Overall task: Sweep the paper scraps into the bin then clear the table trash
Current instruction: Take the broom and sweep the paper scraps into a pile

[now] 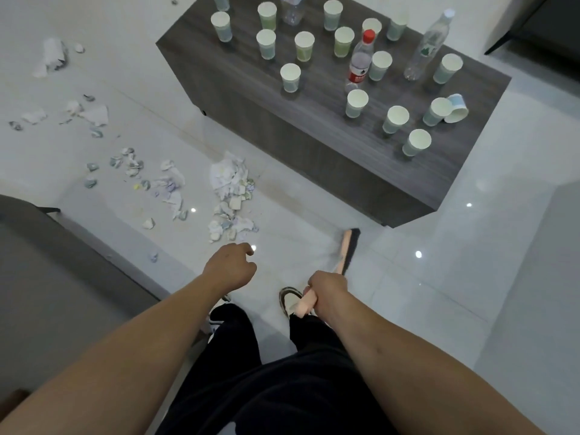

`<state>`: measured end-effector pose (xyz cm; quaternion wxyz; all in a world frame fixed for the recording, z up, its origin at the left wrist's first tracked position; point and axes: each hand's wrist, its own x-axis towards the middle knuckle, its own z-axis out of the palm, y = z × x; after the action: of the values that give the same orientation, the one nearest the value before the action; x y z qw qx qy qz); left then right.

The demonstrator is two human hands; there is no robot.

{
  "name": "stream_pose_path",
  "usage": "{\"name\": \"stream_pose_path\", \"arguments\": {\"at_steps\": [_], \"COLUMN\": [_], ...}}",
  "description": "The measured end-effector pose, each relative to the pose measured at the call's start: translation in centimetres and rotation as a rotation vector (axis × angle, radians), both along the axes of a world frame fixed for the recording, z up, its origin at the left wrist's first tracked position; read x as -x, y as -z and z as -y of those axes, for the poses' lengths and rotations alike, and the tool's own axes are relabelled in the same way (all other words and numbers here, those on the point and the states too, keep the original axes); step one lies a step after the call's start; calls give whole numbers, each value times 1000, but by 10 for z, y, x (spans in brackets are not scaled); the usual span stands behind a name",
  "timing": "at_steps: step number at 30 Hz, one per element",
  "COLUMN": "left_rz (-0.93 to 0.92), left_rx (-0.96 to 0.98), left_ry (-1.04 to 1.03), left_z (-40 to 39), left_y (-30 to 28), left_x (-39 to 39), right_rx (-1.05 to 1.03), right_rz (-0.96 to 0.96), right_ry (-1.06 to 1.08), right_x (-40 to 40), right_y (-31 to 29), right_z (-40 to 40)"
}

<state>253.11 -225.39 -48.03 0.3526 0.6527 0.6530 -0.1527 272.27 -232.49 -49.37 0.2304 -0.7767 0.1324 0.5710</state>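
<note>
**Gathering the scraps: broom back for a stroke toward the pile**

A glossy pale tiled floor (pixel 439 277) fills the head view, with a dark wood-grain low table (pixel 238 76) at the far right and the edge of a grey sofa (pixel 47 277) at the near left. No bin shows anywhere.

The paper scraps (pixel 230 196) lie on the floor left of the table: one dense pile near the table's near corner, looser bits trailing to the left and farther off. On the table stand many paper cups (pixel 290 77), one tipped on its side at the right, along with clear plastic bottles (pixel 360 62).

The right hand (pixel 326 290) is curled tightly round the pink handle of the broom (pixel 346 252), whose head rests low on the floor, right of the pile and well apart from it. The left hand (pixel 230 266) hangs free with fingers loosely curled, holding nothing.

The step in hand appears to be herding the scraps together. To do it well, a second hand on the handle would likely steady the stroke. Short, low strokes from the outside inward should suit light paper, which probably flutters under a fast swing. Bits close under the sofa edge risk being pushed beneath it, so drawing them outward first seems wise.
</note>
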Motion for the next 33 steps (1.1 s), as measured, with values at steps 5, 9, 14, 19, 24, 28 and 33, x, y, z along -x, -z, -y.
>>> {"name": "stream_pose_path", "arguments": {"at_steps": [5, 9, 14, 19, 24, 28, 33], "left_rz": [-27, -7, 22, 12, 39, 90, 110], "left_rx": [36, 39, 23, 48, 72, 80, 86], "left_ry": [-51, -162, -315, -435, -536, -612, -625], "left_z": [2, 6, 10, 11, 6, 1, -17], "left_y": [6, 10, 23, 38, 50, 54, 51], "left_x": [64, 128, 217, 292, 341, 361, 365], "right_rx": [-41, -17, -14, -34, -76, -165, -202], "right_rz": [-117, -140, -145, -198, -313, -402, -340], "right_ry": [49, -36, -156, -181, -227, -179, -228], "right_x": [86, 162, 255, 334, 391, 406, 399], "right_y": [-6, -6, -5, -8, -11, -16, -39], "right_z": [-14, -38, -65, -86, -112, -144, -175]}}
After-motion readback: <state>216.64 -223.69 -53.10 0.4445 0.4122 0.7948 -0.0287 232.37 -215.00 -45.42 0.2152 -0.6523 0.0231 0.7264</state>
